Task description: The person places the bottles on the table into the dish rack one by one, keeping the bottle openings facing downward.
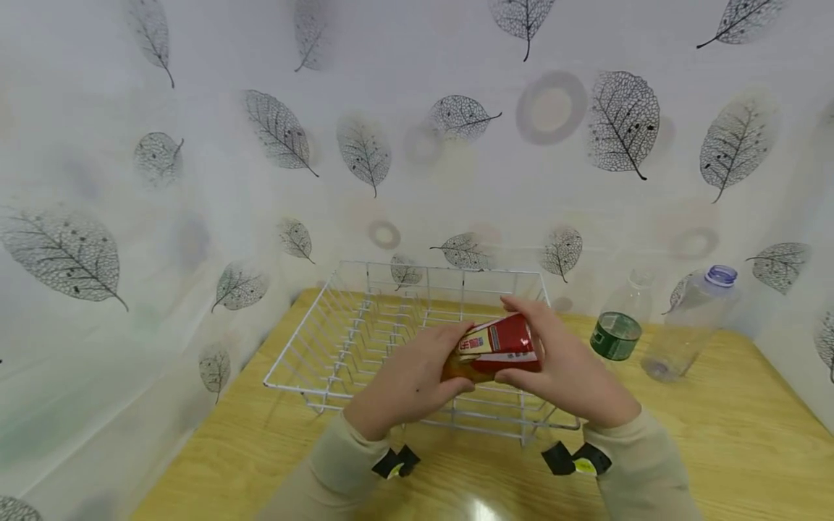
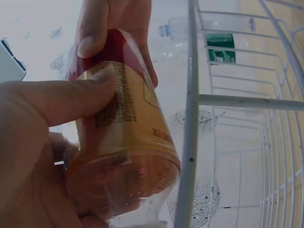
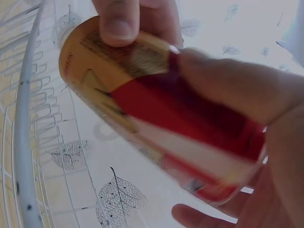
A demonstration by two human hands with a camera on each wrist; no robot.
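One bottle [image 1: 496, 346] was red and yellow, the rack [image 2: 190, 128] white, the desk [image 1: 736, 427] yellow wood-grained, the backdrop [image 1: 404, 65] white with dark leaf prints.

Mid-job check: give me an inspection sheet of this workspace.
Surface: wood-grain table, glare spot at the near side.
Job's things: red-and-yellow labelled bottle, tilted, held up; white wire rack on the table.
Clutter: green-labelled clear bottle and purple-necked clear bottle, right of the rack.
Hands: left hand and right hand both grip the labelled bottle.
Cables: nothing seen.
Surroundings: leaf-print sheeting behind and at both sides.
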